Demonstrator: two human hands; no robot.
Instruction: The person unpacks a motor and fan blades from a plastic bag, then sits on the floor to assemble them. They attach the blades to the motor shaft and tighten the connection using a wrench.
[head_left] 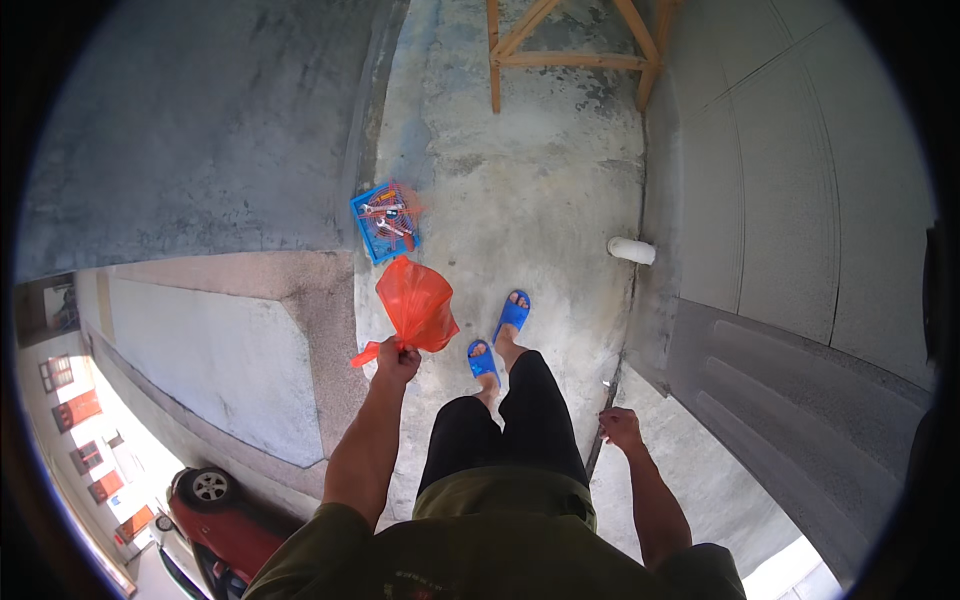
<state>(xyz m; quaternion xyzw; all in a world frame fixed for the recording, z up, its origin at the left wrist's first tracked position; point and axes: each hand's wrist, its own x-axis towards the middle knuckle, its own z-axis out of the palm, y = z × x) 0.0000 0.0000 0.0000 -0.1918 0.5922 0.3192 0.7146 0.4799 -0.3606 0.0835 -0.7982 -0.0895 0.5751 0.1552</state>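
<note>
My left hand (400, 362) is closed round the gathered neck of an orange plastic bag (416, 303). The bag hangs bulging in front of me, its loose end sticking out to the left of the hand; what is inside cannot be made out. Just beyond the bag, a blue plastic basket (366, 228) on the floor holds wrenches (385, 210) and other tools, with a reddish mesh over part of it. Held out low on my right side, my right hand (620, 427) has its fingers curled in; whether anything is inside them is hidden.
Ahead on the concrete floor (540, 200) stands a wooden frame (570, 60). A white pipe stub (631, 250) sticks out at the foot of the right wall (760, 180). A grey wall (200, 130) borders the left. A red car (225, 530) is parked at lower left.
</note>
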